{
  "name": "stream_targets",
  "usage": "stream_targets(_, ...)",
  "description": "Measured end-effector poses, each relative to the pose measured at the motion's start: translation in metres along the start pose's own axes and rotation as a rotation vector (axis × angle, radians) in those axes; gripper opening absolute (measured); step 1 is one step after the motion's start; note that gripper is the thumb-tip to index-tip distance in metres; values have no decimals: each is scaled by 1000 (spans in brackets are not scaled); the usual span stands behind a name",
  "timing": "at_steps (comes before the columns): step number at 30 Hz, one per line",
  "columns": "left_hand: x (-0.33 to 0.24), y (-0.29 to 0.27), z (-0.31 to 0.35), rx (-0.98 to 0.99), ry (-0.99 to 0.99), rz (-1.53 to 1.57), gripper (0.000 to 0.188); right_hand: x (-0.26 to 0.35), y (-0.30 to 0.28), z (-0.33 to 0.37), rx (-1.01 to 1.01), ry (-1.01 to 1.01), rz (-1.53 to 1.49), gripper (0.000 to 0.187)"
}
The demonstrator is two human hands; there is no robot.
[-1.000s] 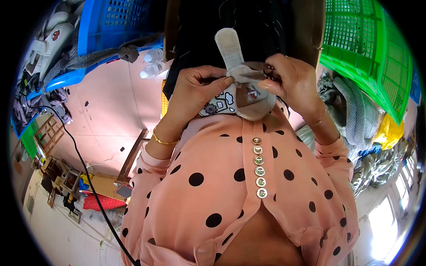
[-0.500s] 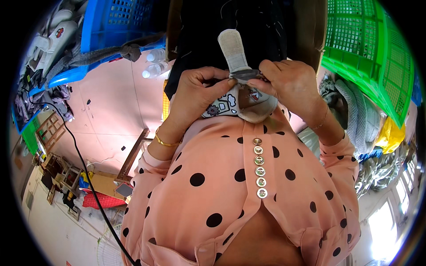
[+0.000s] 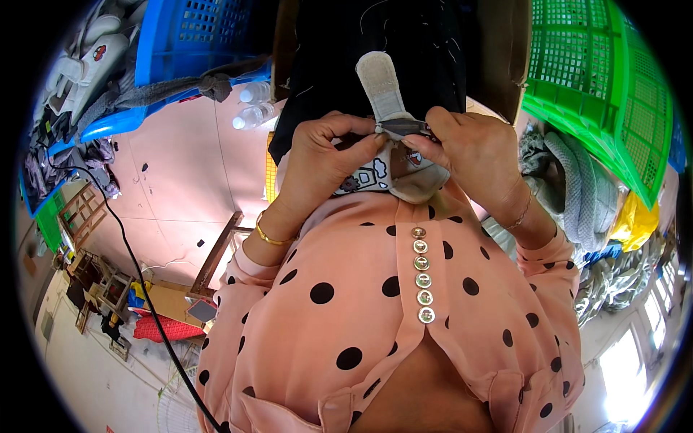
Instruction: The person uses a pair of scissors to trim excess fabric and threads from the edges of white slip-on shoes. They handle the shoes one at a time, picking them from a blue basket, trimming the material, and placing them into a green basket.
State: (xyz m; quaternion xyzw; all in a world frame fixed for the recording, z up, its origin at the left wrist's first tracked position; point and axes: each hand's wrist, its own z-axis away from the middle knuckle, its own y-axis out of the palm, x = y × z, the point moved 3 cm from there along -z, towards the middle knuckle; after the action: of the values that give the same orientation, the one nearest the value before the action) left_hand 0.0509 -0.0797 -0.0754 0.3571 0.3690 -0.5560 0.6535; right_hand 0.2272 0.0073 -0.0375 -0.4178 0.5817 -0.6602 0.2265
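Observation:
A small white child's shoe (image 3: pixel 421 185) with cartoon prints rests against my front, at the edge of my lap. Its pale strap (image 3: pixel 380 78) stands up, pointing away from me over dark trousers. With thumb and forefinger pinched together, my left hand (image 3: pixel 321 155) grips the shoe at the base of the strap. My right hand (image 3: pixel 482 148) is closed around a dark grey, pointed blade (image 3: pixel 403 128), which lies across the strap's base with its tip toward the left fingertips. The blade's handle is hidden in the right hand, and part of the shoe is behind the fingers.
A blue crate (image 3: pixel 162 50) with white shoes is at the far left, a grey cloth strip (image 3: pixel 166 92) tied to it. Clear plastic bottles (image 3: pixel 253 115) lie beside it. A green crate (image 3: pixel 577 65) and grey fabric (image 3: pixel 577 180) are at right. A black cable (image 3: pixel 137 267) hangs at left.
Both hands and the shoe have shifted slightly to the right. The grey blade now shows more plainly across the strap's base, and the right hand has turned a little.

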Motion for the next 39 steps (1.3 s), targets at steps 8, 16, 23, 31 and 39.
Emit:
stream_targets(8,2,-1,-1,0,17,-24,18,5,-6,-1,4,-36,138,38)
stream_targets(16,2,1,-1,-8,11,-15,18,-28,1,-9,142,201,-475,37)
stream_targets(23,-4,3,-5,57,111,-37,15,-27,23,-27,110,378,-1164,31)
stream_targets(31,-19,5,-17,56,149,-422,14,-22,34,-20,121,602,-1393,26)
stream_targets(39,-17,-9,-38,-169,195,189,25,-31,41,-17,194,689,-1433,28)
